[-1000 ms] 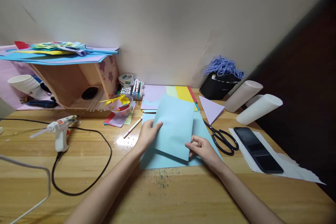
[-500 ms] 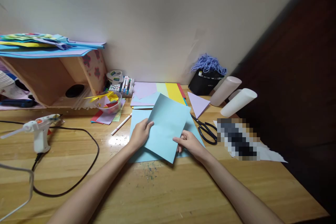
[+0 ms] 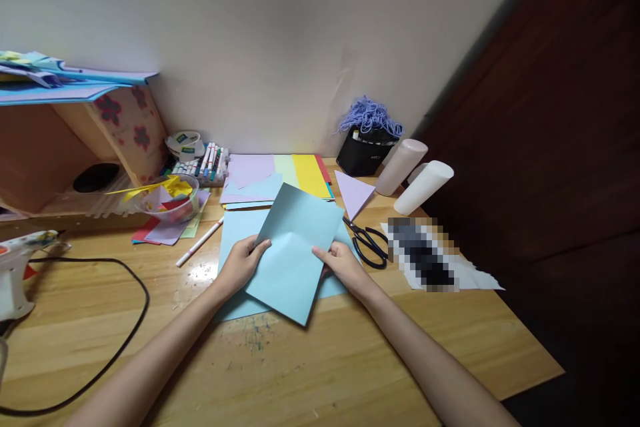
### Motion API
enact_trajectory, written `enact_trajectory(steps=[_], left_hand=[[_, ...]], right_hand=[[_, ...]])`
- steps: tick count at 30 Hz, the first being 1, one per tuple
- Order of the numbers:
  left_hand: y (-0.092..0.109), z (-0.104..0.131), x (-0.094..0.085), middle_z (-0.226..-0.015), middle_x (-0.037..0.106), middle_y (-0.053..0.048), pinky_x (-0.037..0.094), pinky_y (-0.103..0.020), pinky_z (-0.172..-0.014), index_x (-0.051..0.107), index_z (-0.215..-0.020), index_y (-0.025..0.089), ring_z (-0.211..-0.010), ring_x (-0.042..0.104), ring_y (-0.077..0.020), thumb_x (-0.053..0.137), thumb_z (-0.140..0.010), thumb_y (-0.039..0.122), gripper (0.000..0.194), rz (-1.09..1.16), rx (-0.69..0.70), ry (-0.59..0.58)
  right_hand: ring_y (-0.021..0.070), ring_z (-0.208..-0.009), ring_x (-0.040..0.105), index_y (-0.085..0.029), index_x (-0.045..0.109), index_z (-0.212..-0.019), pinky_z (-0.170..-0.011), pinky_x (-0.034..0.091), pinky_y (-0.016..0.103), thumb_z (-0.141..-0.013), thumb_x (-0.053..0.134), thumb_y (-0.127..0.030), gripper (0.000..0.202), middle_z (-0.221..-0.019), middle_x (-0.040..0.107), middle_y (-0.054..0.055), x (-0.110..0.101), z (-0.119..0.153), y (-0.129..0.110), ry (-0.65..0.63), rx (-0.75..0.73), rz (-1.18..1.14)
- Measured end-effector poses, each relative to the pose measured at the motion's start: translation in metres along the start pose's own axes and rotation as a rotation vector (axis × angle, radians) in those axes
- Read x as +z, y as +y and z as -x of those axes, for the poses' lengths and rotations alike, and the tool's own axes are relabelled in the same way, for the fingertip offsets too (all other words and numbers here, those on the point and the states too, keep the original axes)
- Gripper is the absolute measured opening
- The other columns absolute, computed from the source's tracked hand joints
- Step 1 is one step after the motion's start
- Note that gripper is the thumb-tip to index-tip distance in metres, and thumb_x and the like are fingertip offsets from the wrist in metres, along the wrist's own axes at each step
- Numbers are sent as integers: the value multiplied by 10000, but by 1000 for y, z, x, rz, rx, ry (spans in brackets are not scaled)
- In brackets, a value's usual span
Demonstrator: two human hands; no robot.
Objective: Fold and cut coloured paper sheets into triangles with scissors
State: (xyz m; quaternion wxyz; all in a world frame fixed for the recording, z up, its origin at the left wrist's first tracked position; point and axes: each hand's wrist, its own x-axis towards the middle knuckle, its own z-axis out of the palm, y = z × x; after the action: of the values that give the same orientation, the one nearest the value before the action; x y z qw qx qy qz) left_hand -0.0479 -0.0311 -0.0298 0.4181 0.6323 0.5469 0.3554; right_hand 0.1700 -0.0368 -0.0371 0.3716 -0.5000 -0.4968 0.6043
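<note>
A light blue sheet of paper (image 3: 295,253) is held tilted above the table between both hands. My left hand (image 3: 243,263) pinches its left edge, thumb on top and fingers underneath. On the right edge, my right hand (image 3: 343,265) grips the same sheet with its thumb over the face; its other fingers are partly hidden behind the paper. Beneath lies a larger light blue sheet (image 3: 235,307), mostly covered by the held one. Black-handled scissors (image 3: 370,245) rest just right of it, below a lilac paper triangle (image 3: 354,193).
Colored papers (image 3: 310,173) are stacked at the back. Left are a white marker (image 3: 200,241), a bowl of paper scraps (image 3: 173,203), a marker set (image 3: 213,163), a wooden box (image 3: 135,120) and a glue gun (image 3: 17,280) with its cord. White bottles (image 3: 425,187) stand right of a black holder (image 3: 367,153).
The view has swung to the right, so everything sits further left. My right hand has slid up slightly along the sheet's edge, and the paper now bends a little.
</note>
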Motion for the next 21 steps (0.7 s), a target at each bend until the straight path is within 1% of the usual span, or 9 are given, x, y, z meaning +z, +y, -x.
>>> enact_trajectory(steps=[2, 5, 7, 10, 12, 14, 17, 19, 21], left_hand=[[1, 1, 1, -551, 444, 24, 315, -220, -485, 455, -602, 177, -532, 395, -123, 445, -749, 451, 311, 13, -19, -26], [1, 2, 4, -577, 480, 19, 322, -217, -492, 477, -616, 173, -550, 418, -128, 446, -744, 444, 301, 27, -24, -39], [0, 3, 6, -598, 497, 13, 335, -217, -511, 490, -633, 170, -577, 438, -136, 441, -749, 435, 294, 25, -15, -38], [0, 3, 8, -616, 509, 9, 352, -221, -534, 504, -655, 164, -597, 453, -141, 435, -764, 429, 294, 23, 0, -53], [0, 4, 8, -630, 521, 8, 362, -224, -549, 519, -672, 163, -607, 465, -143, 435, -769, 431, 297, 25, 7, -68], [1, 3, 9, -643, 533, 9, 370, -227, -570, 534, -692, 163, -623, 478, -148, 432, -774, 432, 299, 18, 17, -81], [1, 3, 9, -635, 527, 12, 366, -227, -577, 529, -681, 165, -623, 474, -147, 428, -778, 424, 294, -10, 35, -83], [1, 3, 9, -624, 512, 11, 357, -224, -568, 514, -662, 167, -615, 458, -144, 427, -779, 411, 284, -27, 46, -86], [0, 3, 10, -621, 502, 9, 352, -224, -567, 503, -652, 167, -615, 446, -143, 426, -780, 395, 272, -45, 62, -90]], right_hand=[[143, -466, 560, -152, 537, -619, -452, 440, 253, -607, 676, -444, 323, -534, 601, 9, -2, -2, 0, 79, -25, 45], [131, -386, 508, -178, 470, -546, -390, 398, 253, -678, 585, -509, 375, -436, 534, -11, -9, -5, 1, 140, -29, 57], [121, -390, 506, -180, 454, -544, -390, 393, 242, -707, 554, -511, 382, -439, 530, -14, -15, -8, 1, 149, -62, 45], [106, -401, 522, -168, 486, -627, -383, 381, 207, -653, 644, -444, 319, -474, 564, -19, -23, -10, -2, 133, -112, 34], [98, -336, 489, -167, 479, -654, -313, 308, 184, -645, 643, -456, 332, -418, 540, -32, -27, -11, -6, 109, -106, 9], [93, -280, 450, -175, 437, -603, -268, 238, 174, -674, 587, -507, 371, -362, 506, -32, -29, -12, -8, 103, -79, -21], [96, -314, 483, -176, 411, -539, -300, 327, 185, -662, 586, -520, 405, -400, 541, -7, -33, -12, -8, 135, -56, -40], [102, -380, 526, -163, 458, -561, -378, 413, 200, -602, 665, -462, 366, -449, 561, -15, -36, -13, -7, 177, -83, -16], [97, -396, 529, -159, 484, -583, -406, 430, 199, -573, 701, -421, 340, -451, 551, -32, -38, -13, -7, 224, -123, 18]])
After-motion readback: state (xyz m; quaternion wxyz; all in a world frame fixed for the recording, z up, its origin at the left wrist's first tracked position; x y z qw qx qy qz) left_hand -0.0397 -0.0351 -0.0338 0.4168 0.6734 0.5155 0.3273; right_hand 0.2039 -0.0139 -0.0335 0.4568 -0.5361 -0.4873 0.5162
